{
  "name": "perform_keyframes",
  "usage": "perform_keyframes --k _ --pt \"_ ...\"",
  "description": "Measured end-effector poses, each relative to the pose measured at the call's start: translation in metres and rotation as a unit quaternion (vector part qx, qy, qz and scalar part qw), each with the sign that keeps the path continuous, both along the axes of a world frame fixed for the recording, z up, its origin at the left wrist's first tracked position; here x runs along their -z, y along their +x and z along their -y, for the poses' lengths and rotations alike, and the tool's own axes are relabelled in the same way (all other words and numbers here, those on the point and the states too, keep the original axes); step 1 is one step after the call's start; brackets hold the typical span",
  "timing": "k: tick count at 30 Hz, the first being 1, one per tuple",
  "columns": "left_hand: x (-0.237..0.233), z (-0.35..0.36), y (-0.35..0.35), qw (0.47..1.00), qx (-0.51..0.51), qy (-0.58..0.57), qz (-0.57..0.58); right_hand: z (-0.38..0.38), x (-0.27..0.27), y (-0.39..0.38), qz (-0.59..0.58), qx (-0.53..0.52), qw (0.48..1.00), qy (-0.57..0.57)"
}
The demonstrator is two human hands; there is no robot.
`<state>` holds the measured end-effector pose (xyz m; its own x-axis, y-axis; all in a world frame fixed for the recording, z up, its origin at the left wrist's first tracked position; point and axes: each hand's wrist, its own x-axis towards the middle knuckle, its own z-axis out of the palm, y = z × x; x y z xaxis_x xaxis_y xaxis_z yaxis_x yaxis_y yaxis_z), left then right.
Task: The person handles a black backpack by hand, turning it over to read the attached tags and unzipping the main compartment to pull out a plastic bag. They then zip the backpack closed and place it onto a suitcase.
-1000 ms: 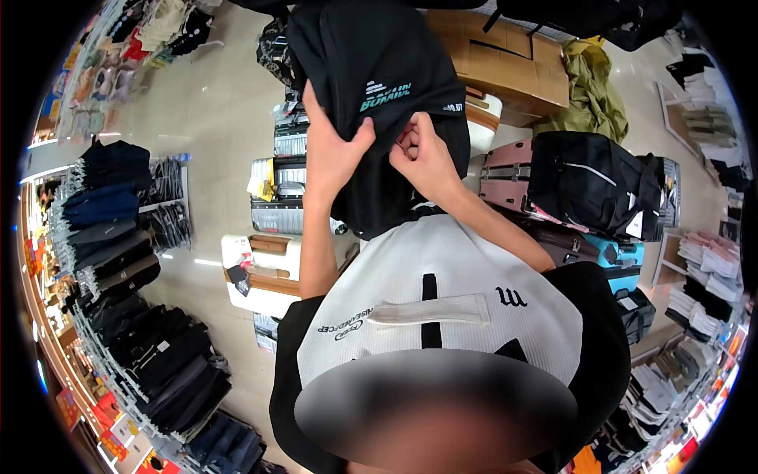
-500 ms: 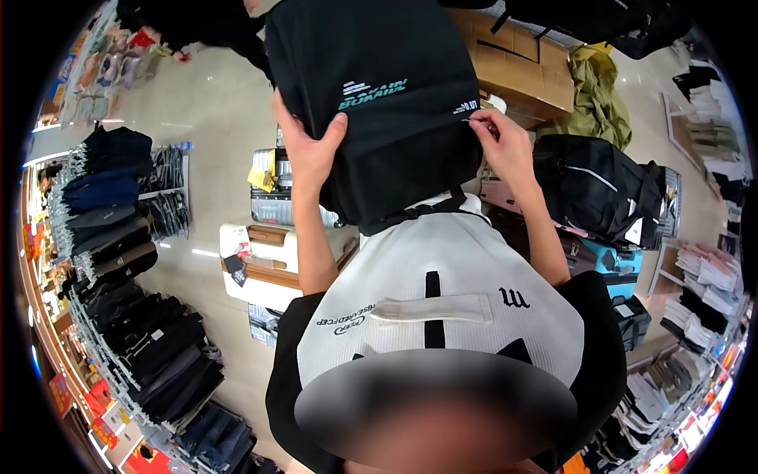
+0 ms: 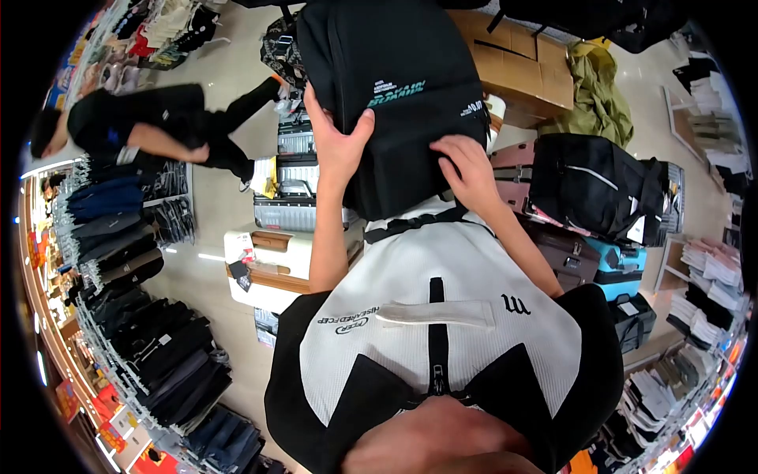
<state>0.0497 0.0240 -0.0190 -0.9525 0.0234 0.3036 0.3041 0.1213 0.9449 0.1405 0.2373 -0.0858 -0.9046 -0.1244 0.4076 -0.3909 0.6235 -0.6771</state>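
Note:
A black backpack point(image 3: 410, 142) with teal and white lettering on its front is in front of my chest. My left hand point(image 3: 339, 142) grips its left side, thumb on the front panel and fingers at the edge. On the lower right of the front panel rests my right hand point(image 3: 467, 170), its fingers loosely bent and thumb apart. I see nothing held in that hand. The bag's bottom meets my white and black top point(image 3: 426, 253), and its far end is cut off by the frame's upper edge.
To the left, a person in black point(image 3: 150, 118) is beside racks of dark clothes point(image 3: 158, 332). White point(image 3: 268, 292), silver point(image 3: 292, 212) and blue suitcases point(image 3: 620, 259) stand around me. A black duffel bag point(image 3: 584, 186), a cardboard box point(image 3: 525, 75) and olive fabric point(image 3: 592, 95) are at the right.
My right hand has left its pinch at the bag's right edge and moved left onto the front panel, fingers loosening. The backpack and left hand shifted slightly right. A person appeared at left.

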Motion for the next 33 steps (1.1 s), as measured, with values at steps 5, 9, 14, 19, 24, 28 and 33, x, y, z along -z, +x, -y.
perform_keyframes --k 5,9,14,19,24,28,33 --pt "0.003 0.012 -0.005 1.0 0.0 -0.007 -0.02 0.002 -0.012 -0.021 -0.039 0.03 0.996 0.074" --pt "-0.005 0.02 -0.01 1.0 -0.007 0.015 -0.02 0.004 -0.03 -0.033 -0.069 0.014 0.996 0.063" --pt "0.002 0.035 -0.011 0.996 -0.07 0.035 -0.038 0.009 -0.048 -0.044 -0.061 -0.035 0.996 0.056" --pt "0.01 0.048 -0.01 0.989 -0.135 0.051 -0.041 -0.018 -0.019 -0.058 -0.069 0.101 0.992 0.023" --pt "0.006 0.042 -0.003 0.989 -0.133 0.031 -0.06 -0.015 0.02 -0.066 0.13 0.109 0.977 -0.127" --pt "0.01 0.039 -0.003 0.989 -0.127 0.049 -0.056 -0.013 0.042 -0.072 0.239 0.135 0.956 -0.104" --pt "0.011 0.039 0.0 0.987 -0.147 0.024 -0.065 -0.002 0.046 -0.076 0.067 0.09 0.992 -0.055"
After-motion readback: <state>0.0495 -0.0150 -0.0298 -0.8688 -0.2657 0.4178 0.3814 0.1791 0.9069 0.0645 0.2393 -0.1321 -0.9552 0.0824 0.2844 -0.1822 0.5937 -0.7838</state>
